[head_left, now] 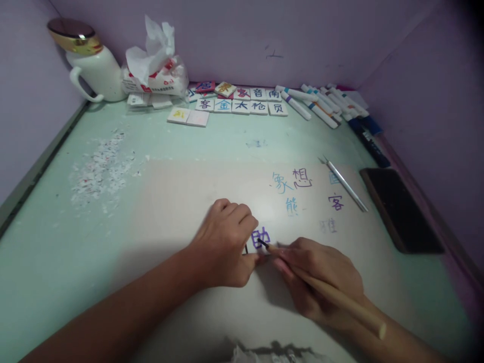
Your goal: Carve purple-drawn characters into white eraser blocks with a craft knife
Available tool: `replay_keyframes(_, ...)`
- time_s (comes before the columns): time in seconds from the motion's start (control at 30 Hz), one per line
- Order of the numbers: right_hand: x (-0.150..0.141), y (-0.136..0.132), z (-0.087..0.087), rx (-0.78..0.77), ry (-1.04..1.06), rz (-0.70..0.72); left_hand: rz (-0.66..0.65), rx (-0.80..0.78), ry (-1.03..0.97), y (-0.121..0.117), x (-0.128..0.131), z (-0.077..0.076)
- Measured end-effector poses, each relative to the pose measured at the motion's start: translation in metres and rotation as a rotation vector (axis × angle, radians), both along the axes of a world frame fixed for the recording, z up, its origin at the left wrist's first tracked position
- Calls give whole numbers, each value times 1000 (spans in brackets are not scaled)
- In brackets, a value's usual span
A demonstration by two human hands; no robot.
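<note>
My left hand (227,244) is closed, its fingers and thumb pressing a small white tile (266,247) down on the pale board. The tile carries a purple character, and its left part is hidden under my fingers. A slim carving tool (340,296) with a round wooden handle is gripped in my right hand (321,277). Its thin dark tip touches or hovers just over the purple strokes; I cannot tell which.
Pale board (170,201) with handwritten characters. Craft knife (346,185) and phone (401,209) lie right. White shavings (102,169) are heaped left. Along the back stand a lidded mug (96,75), tissue pack (157,80), lettered tiles (242,106) and several markers (321,101).
</note>
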State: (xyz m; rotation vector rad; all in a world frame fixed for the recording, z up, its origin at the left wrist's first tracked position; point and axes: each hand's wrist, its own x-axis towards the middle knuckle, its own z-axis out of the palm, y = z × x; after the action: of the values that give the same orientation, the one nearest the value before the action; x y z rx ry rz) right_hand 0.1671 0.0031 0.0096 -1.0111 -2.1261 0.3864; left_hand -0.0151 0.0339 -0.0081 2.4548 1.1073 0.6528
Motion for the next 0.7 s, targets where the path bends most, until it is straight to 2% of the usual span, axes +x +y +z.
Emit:
replay_keyframes(0.23, 11, 0, -9, -134, 89, 72, -23, -3, -31, 1, -1, -1)
replay_keyframes(0.4, 16, 8, -8, -199, 206, 147, -26, -8, -27, 1, -1, -1)
replay_keyframes(0.57, 22, 21, -8, -397, 296, 188, -32, -26, -22, 1, -1, 0)
replay_keyframes(0.7, 26, 29, -8, -477, 307, 244, -37, -23, -25, 1, -1, 0)
